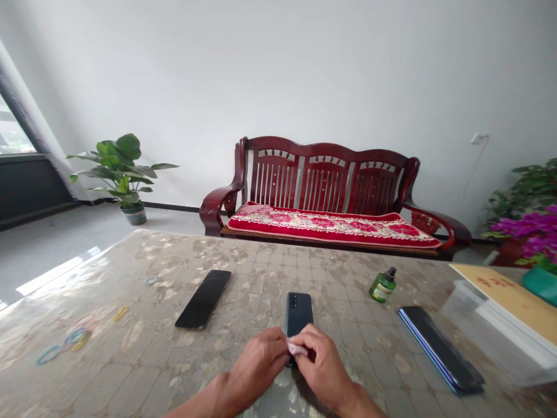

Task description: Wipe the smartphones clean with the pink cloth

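A dark blue phone [299, 310] lies on its face in the middle of the table [143, 354], camera end away from me. My left hand [256, 366] and my right hand [319, 363] meet over its near end. Both are closed in a pinch on a small pinkish-white piece [297, 349], perhaps a cloth or wipe, held just above the phone. A black phone [203, 298] lies to the left. Another dark phone [439, 348] with a blue edge lies to the right.
A small green spray bottle [383, 285] stands right of centre. Coloured rubber bands [72, 339] are scattered at the left. A clear plastic box [500, 331] with a yellow board sits at the right edge. Behind the table are a red wooden bench [326, 197] and potted plants [122, 171].
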The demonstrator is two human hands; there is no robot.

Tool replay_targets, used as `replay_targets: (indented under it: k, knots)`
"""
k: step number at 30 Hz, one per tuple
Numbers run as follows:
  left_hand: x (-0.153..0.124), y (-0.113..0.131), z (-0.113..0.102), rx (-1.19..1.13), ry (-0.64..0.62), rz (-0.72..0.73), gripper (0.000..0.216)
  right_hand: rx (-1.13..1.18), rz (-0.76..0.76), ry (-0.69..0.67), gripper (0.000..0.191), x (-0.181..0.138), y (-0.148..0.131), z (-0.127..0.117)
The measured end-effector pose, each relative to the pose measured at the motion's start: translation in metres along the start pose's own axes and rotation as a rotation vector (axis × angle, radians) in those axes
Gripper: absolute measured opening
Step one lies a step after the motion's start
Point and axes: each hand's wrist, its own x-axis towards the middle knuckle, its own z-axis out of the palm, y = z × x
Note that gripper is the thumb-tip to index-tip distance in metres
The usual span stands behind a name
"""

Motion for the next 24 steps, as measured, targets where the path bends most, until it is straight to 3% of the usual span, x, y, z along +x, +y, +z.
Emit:
replay_targets:
  k: [4,12,18,24]
  knots:
    - [0.021,-0.007,-0.015,-0.006,-0.128,-0.22,0.019,0.099,0.014,0.056,0.018,-0.004,0.005,0.008]
    - [0.092,-0.022,-0.028,0.158,-0.114,-0.417,0.019,0.06,-0.083,-0.034,0.023,-0.008,0.015,0.015]
    - [0.133,-0.025,-0.025,0.21,-0.317,-0.434,0.031,0.108,-0.089,-0.041,0.025,-0.007,0.013,0.017]
    - [0.149,-0.028,-0.027,0.207,-0.447,-0.433,0.032,0.132,-0.049,-0.066,0.029,-0.003,0.01,0.016]
